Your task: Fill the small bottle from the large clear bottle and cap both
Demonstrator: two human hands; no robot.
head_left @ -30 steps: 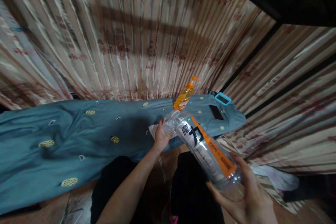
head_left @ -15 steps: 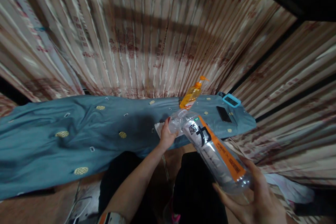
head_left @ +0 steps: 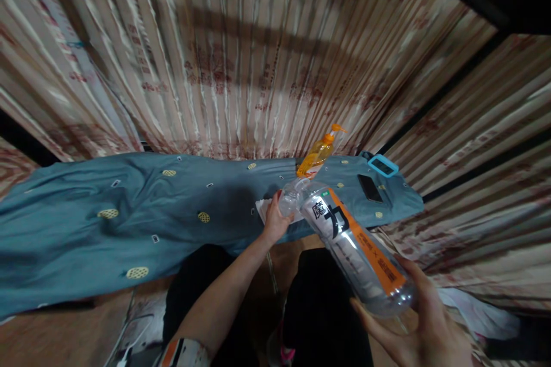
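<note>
My right hand (head_left: pixel 426 318) is closed around the base of a large clear plastic bottle (head_left: pixel 355 246) with a white and orange label. The bottle tilts, its neck pointing left and away from me, and its mouth meets a clear plastic cup (head_left: pixel 288 200). Fingers of my left hand (head_left: pixel 275 222) wrap round that cup. Whether any liquid runs between the two I cannot tell. Under the cup, a white tissue (head_left: pixel 262 207) lies on the blue-green cloth (head_left: pixel 232 200), partly hidden by my left hand.
Behind the cup stands a pump bottle (head_left: pixel 315 157) of orange-yellow liquid. To its right lie a black phone (head_left: pixel 369 188) and a blue-framed device (head_left: pixel 383 166). Pleated curtains (head_left: pixel 241 69) hang behind and on the right. My knees (head_left: pixel 327 298) are below the cloth's front edge.
The view has shifted slightly, so everything sits a little further right. Both hands keep their hold, with the bottle still tilted at the cup.
</note>
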